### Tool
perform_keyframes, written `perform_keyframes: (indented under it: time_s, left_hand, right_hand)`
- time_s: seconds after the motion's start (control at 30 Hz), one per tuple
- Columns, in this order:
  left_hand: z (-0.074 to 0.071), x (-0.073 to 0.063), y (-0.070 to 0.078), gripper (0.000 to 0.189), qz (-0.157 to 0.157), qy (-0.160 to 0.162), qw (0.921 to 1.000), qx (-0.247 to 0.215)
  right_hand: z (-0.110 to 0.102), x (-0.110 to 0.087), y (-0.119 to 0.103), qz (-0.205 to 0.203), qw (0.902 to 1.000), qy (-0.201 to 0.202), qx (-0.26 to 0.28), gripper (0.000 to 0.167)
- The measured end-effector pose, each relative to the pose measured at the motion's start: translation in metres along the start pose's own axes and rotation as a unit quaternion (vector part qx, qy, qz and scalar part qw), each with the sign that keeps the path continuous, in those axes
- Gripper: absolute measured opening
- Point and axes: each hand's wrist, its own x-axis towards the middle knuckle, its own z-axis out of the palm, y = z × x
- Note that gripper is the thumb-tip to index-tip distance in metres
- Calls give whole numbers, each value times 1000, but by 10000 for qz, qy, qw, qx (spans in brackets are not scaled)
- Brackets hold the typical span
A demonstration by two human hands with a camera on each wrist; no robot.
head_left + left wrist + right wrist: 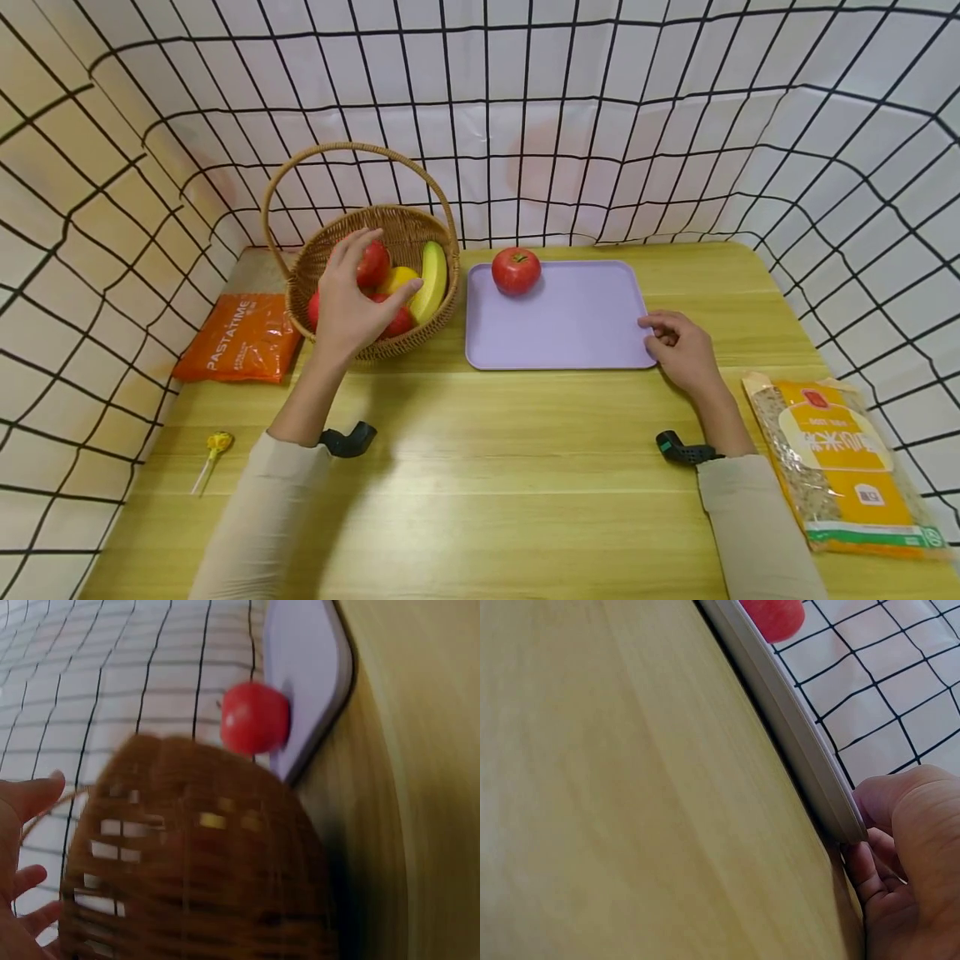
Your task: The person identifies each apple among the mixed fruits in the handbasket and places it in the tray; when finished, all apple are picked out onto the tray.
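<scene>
My left hand (351, 302) hovers over the wicker basket (408, 218) with thumb and fingers spread, holding nothing. Inside the basket lie several red fruits (375, 265), a yellow fruit (399, 278) and a yellow-green banana (431, 279); the hand partly hides them. To the basket's right lies a lilac tray (577, 317), a red tomato (516, 271) sitting near its back left corner. At the tray's right edge, my right hand (681, 348) pinches the rim. The right wrist view has the thumb (885, 796) against the rim, other fingers lower down.
An orange PASTATIME packet (243, 337) lies left of the basket. Nearer on the left is a yellow lollipop (215, 454). A yellow bag of grain (843, 467) lies by my right forearm. White gridded cloth (562, 125) surrounds the wooden table (510, 500).
</scene>
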Motion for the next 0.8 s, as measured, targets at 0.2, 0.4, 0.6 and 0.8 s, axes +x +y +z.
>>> perform_keyframes:
  time_s: [0.2,0.4,0.6,0.8]
  left_hand:
    - [-12,7,-16,88,-552,-196,9978,323]
    - [-15,14,-26,89,-1032,-396,9927,474]
    - [-18,23,-34,87,-1081,-581,9906,608]
    - [-20,29,-41,86,-1144,-662,9891,649]
  right_hand:
    - [2,1,5,4,9999,47,-99,27]
    - [3,1,8,-56,9999,36,-136,28]
    - [2,1,7,-38,9999,44,-132,28]
    - [3,1,5,-55,9999,98,-19,27]
